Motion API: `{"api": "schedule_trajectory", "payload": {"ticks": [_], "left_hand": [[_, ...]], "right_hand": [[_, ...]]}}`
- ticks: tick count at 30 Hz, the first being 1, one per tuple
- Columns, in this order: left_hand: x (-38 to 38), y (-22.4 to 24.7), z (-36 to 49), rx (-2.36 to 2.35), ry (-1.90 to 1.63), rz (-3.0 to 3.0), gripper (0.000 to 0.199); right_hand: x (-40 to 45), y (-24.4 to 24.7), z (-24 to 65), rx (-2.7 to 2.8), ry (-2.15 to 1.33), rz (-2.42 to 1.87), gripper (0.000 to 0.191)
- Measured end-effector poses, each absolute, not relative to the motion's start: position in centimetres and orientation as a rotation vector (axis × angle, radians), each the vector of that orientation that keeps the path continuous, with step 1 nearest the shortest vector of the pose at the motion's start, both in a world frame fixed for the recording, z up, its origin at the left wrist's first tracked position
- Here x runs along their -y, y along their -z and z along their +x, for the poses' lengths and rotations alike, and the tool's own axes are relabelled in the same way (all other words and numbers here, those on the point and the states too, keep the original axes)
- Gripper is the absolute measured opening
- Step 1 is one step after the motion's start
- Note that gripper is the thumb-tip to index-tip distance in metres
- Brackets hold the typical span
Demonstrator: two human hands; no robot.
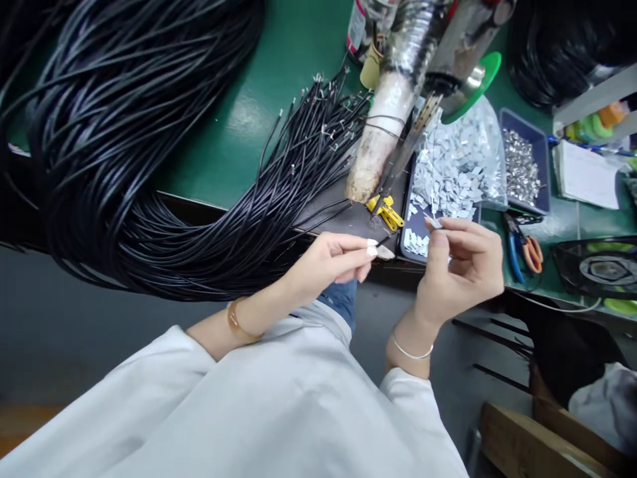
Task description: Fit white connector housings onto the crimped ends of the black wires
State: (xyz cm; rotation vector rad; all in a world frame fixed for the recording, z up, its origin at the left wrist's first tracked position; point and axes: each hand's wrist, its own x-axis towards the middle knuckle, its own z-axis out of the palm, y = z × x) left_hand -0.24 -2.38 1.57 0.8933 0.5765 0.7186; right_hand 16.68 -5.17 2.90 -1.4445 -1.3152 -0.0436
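My left hand (333, 259) is closed in a pinch on a thin black cable (387, 239), whose short end pokes out past the fingertips toward the right. White shows on those fingertips. My right hand (462, 262) pinches a small silvery-white flat piece (434, 222) between thumb and forefinger, above the front of a dark tray (407, 202). Many similar small flat pieces (445, 179) lie in that tray and in a clear plastic bag (492, 143) on it. The two hands are apart, with the held cable end and the held piece not touching.
A large bundle of black cables (134, 153) covers the left side of the green table (243, 113). A wrapped pale cylinder (381, 133) hangs over the middle near a yellow tool (388, 212). Rightward are a bin of metal parts (547, 176), pliers (522, 252) and a paper pad (584, 174).
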Motion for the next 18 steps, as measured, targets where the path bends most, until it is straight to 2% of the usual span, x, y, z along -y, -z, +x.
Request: {"api": "schedule_trajectory", "payload": {"ticks": [2,8,13,18], "left_hand": [[2.5,0.0,0.0,-0.694,-0.809,0.945,0.032],[2.4,0.4,-0.4,-0.755,-0.859,0.974,0.02],[2.1,0.3,0.2,-0.807,-0.883,1.041,0.015],[2.6,1.1,0.5,-0.872,-1.089,1.34,0.012]], "right_hand": [[5.6,-2.3,16.1,1.297,-0.076,-1.374,0.003],[5.5,-0.2,15.5,1.387,-0.492,-1.355,0.004],[5.3,0.0,15.1,1.4,-0.573,-1.334,0.007],[5.1,0.5,15.4,1.257,-0.75,-1.243,0.007]]}}
